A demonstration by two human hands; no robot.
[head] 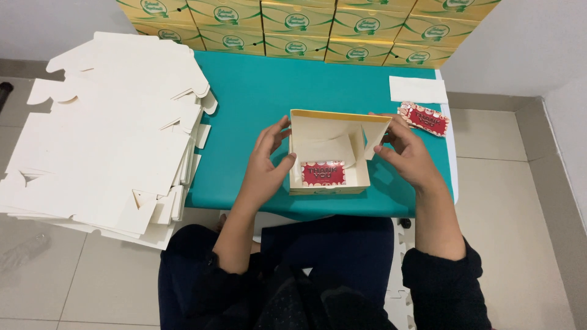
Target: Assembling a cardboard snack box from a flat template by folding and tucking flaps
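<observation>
Teal table (pixel 257 98): open box (pixel 329 153), long axis left-right.

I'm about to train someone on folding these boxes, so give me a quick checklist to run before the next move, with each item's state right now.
1. Open box sits flat on the teal table: ok.
2. Left hand steadies the left wall: ok.
3. Right hand holds the right flap: ok.
4. Red card lies inside the box: ok.
5. Side flaps locked in: cannot tell.
6. Spare red cards within reach: ok.
</observation>
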